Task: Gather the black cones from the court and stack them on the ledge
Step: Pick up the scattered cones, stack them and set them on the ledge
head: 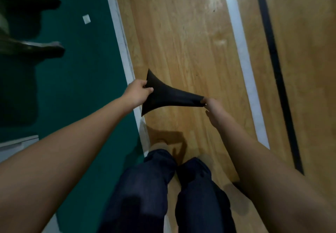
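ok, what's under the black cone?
Wood floor and the white boundary line show around the black cone, which the left hand and right hand hold. The patch directly beneath is covered.

- Your left arm (72,138) comes in from near left, bare forearm, stretched almost straight toward the middle.
- Your left hand (140,92) pinches the wide base edge of the black cone (167,94), fingers and thumb closed on it.
- Your right arm (254,152) comes in from near right, also bare and extended.
- Your right hand (211,108) grips the cone's narrow tip, fingers curled round it.
- Hands are apart, the left slightly farther out than the right.
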Demonstrator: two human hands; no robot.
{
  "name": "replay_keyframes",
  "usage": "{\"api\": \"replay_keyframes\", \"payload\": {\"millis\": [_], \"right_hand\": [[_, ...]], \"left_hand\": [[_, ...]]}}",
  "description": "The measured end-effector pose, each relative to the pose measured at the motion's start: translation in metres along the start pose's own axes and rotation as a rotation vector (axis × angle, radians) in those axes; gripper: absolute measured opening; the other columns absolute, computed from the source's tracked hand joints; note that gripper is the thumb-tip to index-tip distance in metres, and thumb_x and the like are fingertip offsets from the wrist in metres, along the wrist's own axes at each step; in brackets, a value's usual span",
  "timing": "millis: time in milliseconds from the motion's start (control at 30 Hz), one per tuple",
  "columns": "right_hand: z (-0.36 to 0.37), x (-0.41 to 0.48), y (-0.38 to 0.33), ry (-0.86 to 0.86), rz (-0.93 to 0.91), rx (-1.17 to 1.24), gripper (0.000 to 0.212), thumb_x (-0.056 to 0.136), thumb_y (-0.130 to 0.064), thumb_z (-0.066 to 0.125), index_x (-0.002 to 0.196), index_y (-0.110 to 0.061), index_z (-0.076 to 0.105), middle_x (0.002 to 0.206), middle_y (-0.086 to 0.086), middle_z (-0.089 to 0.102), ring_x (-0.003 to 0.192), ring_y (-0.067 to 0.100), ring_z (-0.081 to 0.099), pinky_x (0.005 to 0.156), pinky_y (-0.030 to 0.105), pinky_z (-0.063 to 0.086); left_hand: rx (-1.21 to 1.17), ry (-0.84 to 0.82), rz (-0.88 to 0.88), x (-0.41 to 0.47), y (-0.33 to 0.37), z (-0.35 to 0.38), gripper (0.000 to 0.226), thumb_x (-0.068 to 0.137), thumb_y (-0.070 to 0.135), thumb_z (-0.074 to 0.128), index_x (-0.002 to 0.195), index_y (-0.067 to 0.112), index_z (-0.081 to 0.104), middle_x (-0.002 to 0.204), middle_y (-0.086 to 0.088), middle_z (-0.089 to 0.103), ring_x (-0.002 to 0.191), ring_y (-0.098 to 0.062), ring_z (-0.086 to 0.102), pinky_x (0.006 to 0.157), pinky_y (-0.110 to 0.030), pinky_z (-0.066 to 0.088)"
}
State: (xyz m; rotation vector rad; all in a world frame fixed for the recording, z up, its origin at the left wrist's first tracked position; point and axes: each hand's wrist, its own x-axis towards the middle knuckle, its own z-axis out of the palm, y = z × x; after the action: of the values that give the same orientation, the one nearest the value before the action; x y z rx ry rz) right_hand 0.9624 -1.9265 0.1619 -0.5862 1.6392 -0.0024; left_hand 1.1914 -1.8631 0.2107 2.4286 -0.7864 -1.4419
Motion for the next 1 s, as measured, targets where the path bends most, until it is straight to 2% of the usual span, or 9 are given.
{"api": "replay_keyframes", "payload": {"millis": [167, 267, 367, 533, 667, 733, 833, 933, 1000], "right_hand": [[-0.018, -0.113, -0.045, 0.032, -0.054, 0.043, 0.051, 0.093, -0.014, 0.048, 0.141, -0.003, 0.036, 0.137, 0.011, 0.044, 0.128, 0.028, 0.043, 0.108, 0.038, 0.034], [-0.031, -0.177, -0.074, 0.044, -0.083, 0.066, 0.040, 0.094, -0.013, 0.046, 0.133, -0.005, 0.042, 0.124, 0.009, 0.046, 0.125, 0.029, 0.045, 0.106, 0.040, 0.036], [-0.046, -0.241, -0.108, 0.041, -0.121, 0.104, 0.028, 0.093, -0.013, 0.049, 0.120, -0.009, 0.044, 0.118, 0.008, 0.045, 0.115, 0.027, 0.048, 0.104, 0.040, 0.040], [-0.059, -0.343, -0.177, 0.043, -0.251, 0.226, 0.022, 0.093, -0.009, 0.051, 0.114, -0.012, 0.045, 0.113, 0.006, 0.047, 0.109, 0.024, 0.050, 0.090, 0.032, 0.044], [-0.061, -0.423, -0.229, -0.007, -0.377, 0.269, 0.026, 0.089, -0.009, 0.052, 0.115, -0.012, 0.049, 0.113, 0.005, 0.048, 0.108, 0.023, 0.050, 0.084, 0.030, 0.045], [-0.061, -0.453, -0.251, -0.018, -0.427, 0.310, 0.027, 0.088, -0.007, 0.053, 0.115, -0.010, 0.051, 0.116, 0.007, 0.050, 0.110, 0.025, 0.051, 0.083, 0.032, 0.047], [-0.059, -0.499, -0.273, -0.013, -0.519, 0.301, 0.011, 0.088, -0.004, 0.051, 0.091, -0.011, 0.058, 0.097, 0.006, 0.051, 0.111, 0.032, 0.054, 0.099, 0.043, 0.049], [-0.051, -0.538, -0.286, 0.000, -0.658, 0.240, 0.030, 0.088, -0.004, 0.050, 0.116, -0.008, 0.062, 0.113, 0.010, 0.056, 0.105, 0.031, 0.057, 0.096, 0.044, 0.050], [-0.043, -0.558, -0.292, -0.042, -0.714, 0.240, 0.018, 0.091, -0.005, 0.051, 0.103, -0.008, 0.063, 0.109, 0.008, 0.056, 0.106, 0.030, 0.056, 0.091, 0.040, 0.053]], "left_hand": [[-0.038, 0.020, 0.040, -0.088, 0.054, -0.069, 0.036, 0.095, 0.026, 0.052, 0.126, 0.008, 0.059, 0.122, -0.009, 0.064, 0.113, -0.029, 0.059, 0.100, -0.046, 0.046], [-0.055, 0.043, 0.098, -0.144, 0.093, -0.111, 0.026, 0.096, 0.024, 0.051, 0.110, 0.007, 0.065, 0.108, -0.010, 0.068, 0.102, -0.030, 0.063, 0.094, -0.045, 0.049], [-0.093, 0.070, 0.148, -0.201, 0.133, -0.153, 0.023, 0.097, 0.024, 0.049, 0.105, 0.010, 0.066, 0.100, -0.007, 0.068, 0.093, -0.026, 0.063, 0.085, -0.039, 0.048], [-0.167, 0.152, 0.244, -0.285, 0.194, -0.228, 0.021, 0.098, 0.021, 0.048, 0.084, 0.014, 0.062, 0.077, 0.000, 0.062, 0.079, -0.021, 0.058, 0.072, -0.031, 0.042], [-0.230, 0.225, 0.327, -0.349, 0.230, -0.287, 0.021, 0.098, 0.021, 0.048, 0.096, 0.010, 0.066, 0.093, -0.010, 0.068, 0.088, -0.025, 0.063, 0.081, -0.039, 0.048], [-0.263, 0.261, 0.368, -0.375, 0.242, -0.310, 0.020, 0.098, 0.022, 0.047, 0.101, 0.013, 0.065, 0.099, -0.007, 0.069, 0.094, -0.024, 0.064, 0.086, -0.042, 0.049], [-0.317, 0.336, 0.443, -0.410, 0.252, -0.338, 0.020, 0.099, 0.023, 0.047, 0.100, 0.014, 0.064, 0.100, -0.006, 0.068, 0.096, -0.023, 0.063, 0.083, -0.039, 0.049], [-0.415, 0.427, 0.493, -0.444, 0.250, -0.358, 0.021, 0.099, 0.026, 0.046, 0.097, 0.015, 0.064, 0.102, -0.005, 0.068, 0.099, -0.022, 0.063, 0.083, -0.038, 0.048], [-0.476, 0.489, 0.500, -0.466, 0.246, -0.368, 0.021, 0.100, 0.029, 0.045, 0.099, 0.019, 0.063, 0.102, 0.001, 0.066, 0.099, -0.019, 0.061, 0.084, -0.034, 0.046]]}}
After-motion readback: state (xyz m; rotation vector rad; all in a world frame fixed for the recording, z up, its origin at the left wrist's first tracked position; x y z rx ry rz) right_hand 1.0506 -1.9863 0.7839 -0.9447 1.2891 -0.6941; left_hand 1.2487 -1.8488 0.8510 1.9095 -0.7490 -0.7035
